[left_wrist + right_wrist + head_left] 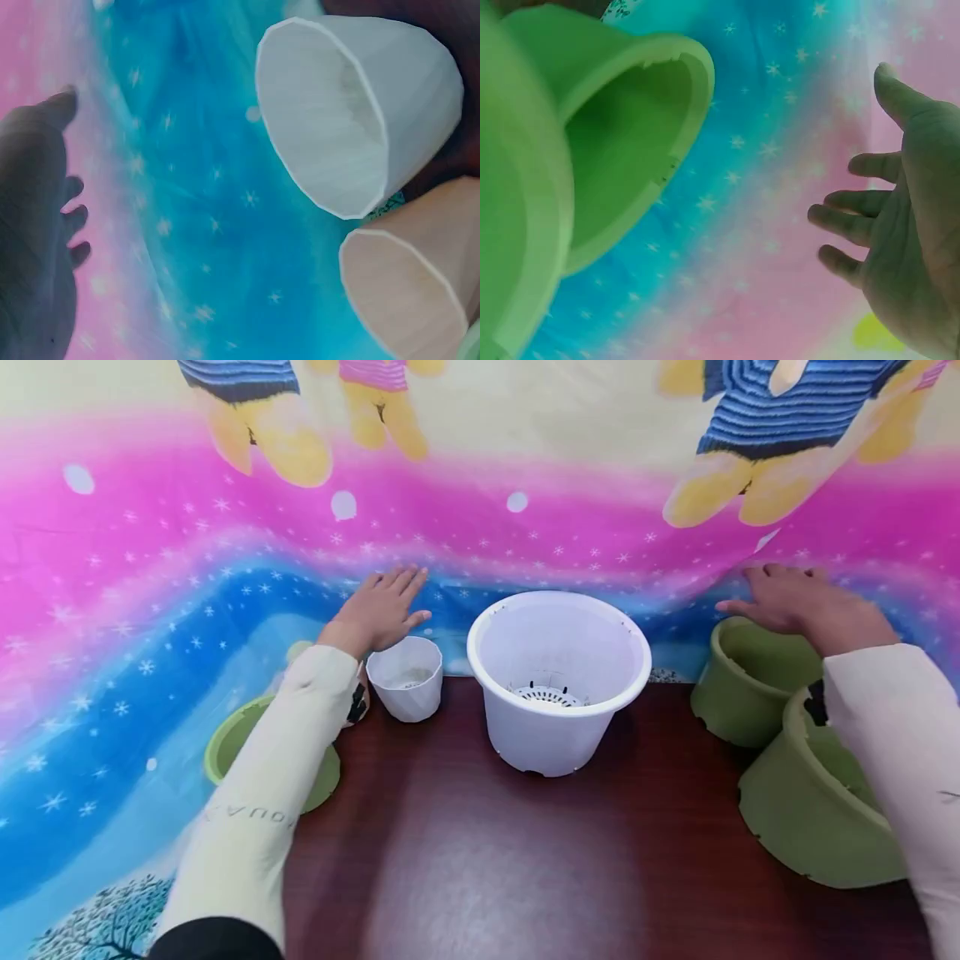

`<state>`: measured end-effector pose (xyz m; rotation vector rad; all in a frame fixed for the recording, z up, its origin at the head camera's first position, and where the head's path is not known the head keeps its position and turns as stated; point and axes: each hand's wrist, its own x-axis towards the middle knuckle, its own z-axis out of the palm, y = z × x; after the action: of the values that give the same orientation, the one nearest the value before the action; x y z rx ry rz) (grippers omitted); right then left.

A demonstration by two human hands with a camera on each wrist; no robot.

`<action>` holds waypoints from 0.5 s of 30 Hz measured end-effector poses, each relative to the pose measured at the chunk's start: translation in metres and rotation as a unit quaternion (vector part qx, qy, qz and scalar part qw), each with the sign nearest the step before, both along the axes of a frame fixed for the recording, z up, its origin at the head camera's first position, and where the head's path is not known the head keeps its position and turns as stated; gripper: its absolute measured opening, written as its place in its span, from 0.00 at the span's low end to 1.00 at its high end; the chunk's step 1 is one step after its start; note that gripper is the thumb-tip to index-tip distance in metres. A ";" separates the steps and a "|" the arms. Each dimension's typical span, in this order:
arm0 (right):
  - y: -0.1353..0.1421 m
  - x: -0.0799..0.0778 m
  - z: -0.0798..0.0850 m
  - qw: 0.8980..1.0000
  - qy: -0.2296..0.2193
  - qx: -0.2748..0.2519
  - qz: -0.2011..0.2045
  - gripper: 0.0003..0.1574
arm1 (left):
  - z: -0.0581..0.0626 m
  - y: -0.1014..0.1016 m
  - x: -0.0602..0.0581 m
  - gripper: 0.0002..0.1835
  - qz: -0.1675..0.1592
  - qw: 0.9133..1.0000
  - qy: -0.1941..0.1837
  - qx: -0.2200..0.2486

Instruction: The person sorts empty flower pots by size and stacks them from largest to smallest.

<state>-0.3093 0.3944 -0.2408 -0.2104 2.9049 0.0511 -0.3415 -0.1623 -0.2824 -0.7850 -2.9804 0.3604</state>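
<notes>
My left hand (384, 608) is held out with its fingers extended, above a small white faceted pot (408, 687). Beside that pot stands a pinkish-beige pot (405, 292), mostly hidden by my left sleeve in the head view. My right hand (806, 600) reaches over the smaller green pot (738, 689) at the back right, its fingers spread and holding nothing. In front of that pot is a larger green pot (810, 818), partly covered by my right sleeve. Between the hands, a big white pot (551, 735) with a slotted bottom stands upright.
A dark reddish-brown table (480, 868) carries the pots. Behind it hangs a pink and blue printed cloth (480, 543) with cartoon bears and snowflakes. At the left, a light green pot (232, 739) sits partly behind my left forearm.
</notes>
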 end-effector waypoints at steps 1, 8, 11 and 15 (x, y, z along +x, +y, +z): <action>0.001 0.003 0.001 1.000 0.001 0.005 0.001 0.66 | -0.001 0.004 0.004 0.39 -0.016 1.000 0.006 -0.007; -0.009 0.036 0.000 0.999 0.000 0.048 0.020 0.67 | -0.017 0.033 0.057 0.33 -0.119 0.985 0.112 0.053; -0.015 0.059 -0.008 0.998 0.026 0.053 0.028 0.64 | -0.025 0.043 0.079 0.30 -0.150 0.972 0.142 0.114; -0.023 0.094 -0.022 0.995 0.084 0.045 0.022 0.56 | -0.033 0.050 0.100 0.28 -0.185 0.956 0.125 0.188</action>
<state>-0.2148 0.3714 -0.2625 -0.2678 3.0549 0.2181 -0.2416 -0.1121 -0.3154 -1.1170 -2.4802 -0.1156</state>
